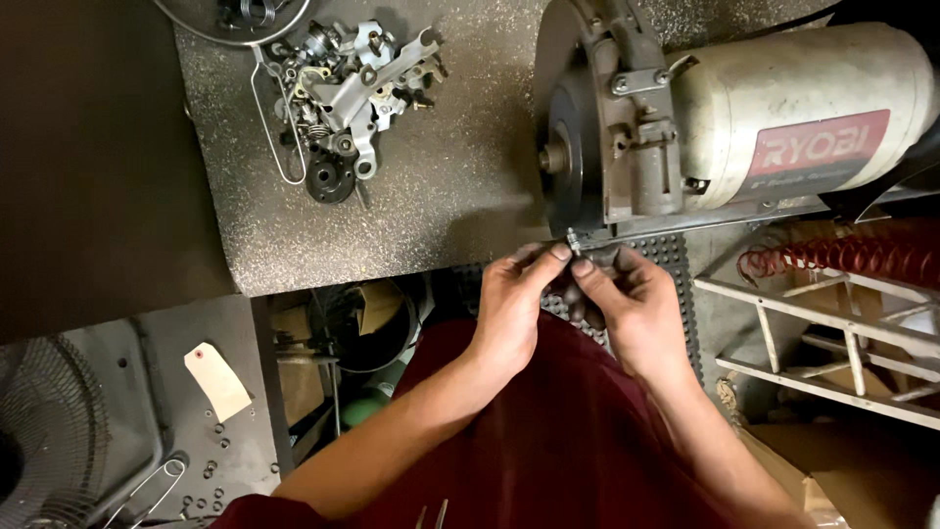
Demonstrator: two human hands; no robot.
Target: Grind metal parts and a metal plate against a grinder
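Both hands (573, 304) — fingertip grip tight around small metal part (574, 241) — beside bench grinder (685, 127).

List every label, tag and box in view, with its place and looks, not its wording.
Red label: rectangular, pale lettering, on the cream motor housing of the bench grinder, upper right.
Paper tag: cream, corners clipped, red-ringed hole, lying on the grey surface at lower left.
Cardboard box: plain brown, bottom right corner.
No screens.

Both hands meet at the edge of the speckled bench (411, 196): the left hand (511, 306) and right hand (634, 312) pinch a small metal part (575, 241) just below the bench grinder (725, 118), near loose metal parts (348, 83)
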